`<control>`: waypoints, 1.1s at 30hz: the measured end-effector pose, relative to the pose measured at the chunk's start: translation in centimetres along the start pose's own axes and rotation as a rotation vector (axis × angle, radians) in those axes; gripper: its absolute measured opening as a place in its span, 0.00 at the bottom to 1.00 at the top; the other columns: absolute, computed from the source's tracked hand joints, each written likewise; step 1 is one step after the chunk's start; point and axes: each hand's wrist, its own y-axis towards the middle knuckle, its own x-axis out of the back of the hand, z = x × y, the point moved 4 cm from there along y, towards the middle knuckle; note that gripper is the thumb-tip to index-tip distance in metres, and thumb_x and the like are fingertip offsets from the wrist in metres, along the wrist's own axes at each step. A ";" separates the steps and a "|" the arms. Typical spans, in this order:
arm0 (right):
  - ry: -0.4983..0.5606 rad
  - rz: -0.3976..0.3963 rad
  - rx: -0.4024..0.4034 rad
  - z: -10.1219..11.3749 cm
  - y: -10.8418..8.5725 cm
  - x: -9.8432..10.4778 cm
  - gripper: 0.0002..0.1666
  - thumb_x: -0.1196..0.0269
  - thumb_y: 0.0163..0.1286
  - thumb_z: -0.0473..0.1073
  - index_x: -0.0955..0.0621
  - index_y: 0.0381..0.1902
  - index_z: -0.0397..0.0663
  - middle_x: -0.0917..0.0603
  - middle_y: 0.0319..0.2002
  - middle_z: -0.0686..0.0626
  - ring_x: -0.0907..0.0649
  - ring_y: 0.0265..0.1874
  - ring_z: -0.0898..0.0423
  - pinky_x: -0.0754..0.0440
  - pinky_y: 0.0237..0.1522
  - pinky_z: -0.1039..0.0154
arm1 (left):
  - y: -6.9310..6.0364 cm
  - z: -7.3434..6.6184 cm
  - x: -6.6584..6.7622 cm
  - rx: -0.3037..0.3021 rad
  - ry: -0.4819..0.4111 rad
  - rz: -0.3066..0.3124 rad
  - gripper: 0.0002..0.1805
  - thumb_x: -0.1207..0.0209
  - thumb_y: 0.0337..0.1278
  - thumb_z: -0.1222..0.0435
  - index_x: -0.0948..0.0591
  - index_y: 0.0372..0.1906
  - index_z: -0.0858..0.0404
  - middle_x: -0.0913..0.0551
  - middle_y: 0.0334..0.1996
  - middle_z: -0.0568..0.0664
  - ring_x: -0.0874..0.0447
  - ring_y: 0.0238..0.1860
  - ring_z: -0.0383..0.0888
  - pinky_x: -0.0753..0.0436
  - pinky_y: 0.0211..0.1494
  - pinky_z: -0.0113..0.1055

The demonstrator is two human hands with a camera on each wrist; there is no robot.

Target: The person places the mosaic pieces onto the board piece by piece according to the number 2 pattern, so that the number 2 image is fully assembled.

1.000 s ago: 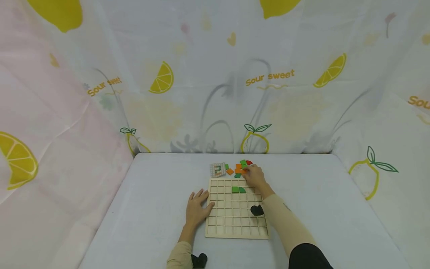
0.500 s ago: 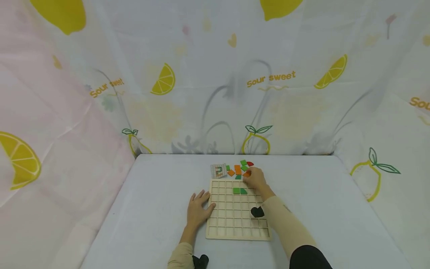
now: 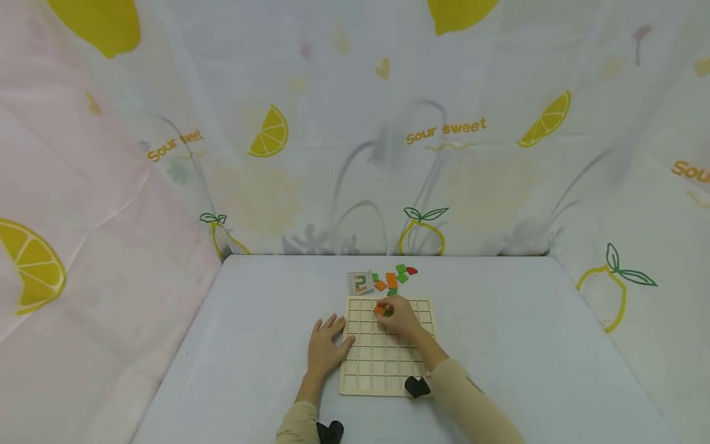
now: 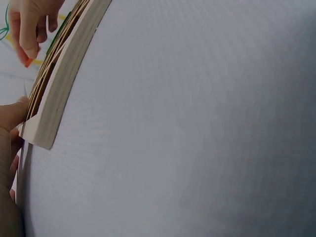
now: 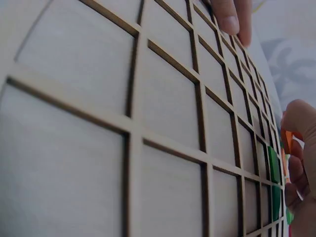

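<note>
A wooden grid board [image 3: 366, 364] with square cells lies on the table. My right hand [image 3: 402, 319] pinches an orange tile [image 3: 379, 310] over the board's upper rows. In the right wrist view the same orange tile [image 5: 288, 140] shows between thumb and fingers, close to two green tiles [image 5: 274, 165] lying in neighbouring cells. On the board's left edge my left hand [image 3: 326, 345] rests with fingers spread, the thumb reaching over the rim. The left wrist view shows the left thumb [image 4: 15, 113] against the board's corner [image 4: 37, 131].
Behind the board lie loose tiles: an orange pair [image 3: 391, 280], an orange diamond-turned square [image 3: 380, 286], several green ones [image 3: 402, 269] and a red piece [image 3: 412, 271]. A small printed pattern card [image 3: 360, 282] lies left of them. A patterned cloth wall stands behind the table.
My right hand has taken an orange tile from the loose pieces and moved it left and nearer, over the board. The left hand has stayed at the board's left edge.
</note>
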 end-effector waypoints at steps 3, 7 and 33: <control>-0.064 0.001 0.077 0.6 -0.5 -0.8 0.12 0.34 0.52 0.32 0.16 0.36 0.33 0.15 0.33 0.43 0.19 0.34 0.49 0.18 0.38 0.59 | 0.0 0.1 0.0 0.006 -0.005 0.008 0.24 0.33 0.42 0.59 0.17 0.47 0.68 0.16 0.47 0.57 0.21 0.55 0.56 0.35 0.66 0.56; -0.169 -0.041 0.198 1.1 -1.1 -1.2 0.08 0.32 0.53 0.33 0.14 0.33 0.35 0.17 0.32 0.45 0.20 0.34 0.49 0.20 0.36 0.57 | 0.0 0.0 0.1 -0.002 -0.011 -0.004 0.24 0.33 0.41 0.59 0.17 0.46 0.68 0.16 0.46 0.57 0.21 0.54 0.56 0.35 0.65 0.57; -0.454 -0.093 0.070 2.3 -3.2 -1.8 0.12 0.39 0.64 0.43 0.14 0.43 0.48 0.16 0.47 0.49 0.25 0.44 0.48 0.29 0.39 0.53 | -0.1 -0.3 0.3 -0.001 -0.010 -0.010 0.24 0.33 0.42 0.60 0.17 0.46 0.70 0.16 0.45 0.58 0.21 0.54 0.57 0.34 0.65 0.57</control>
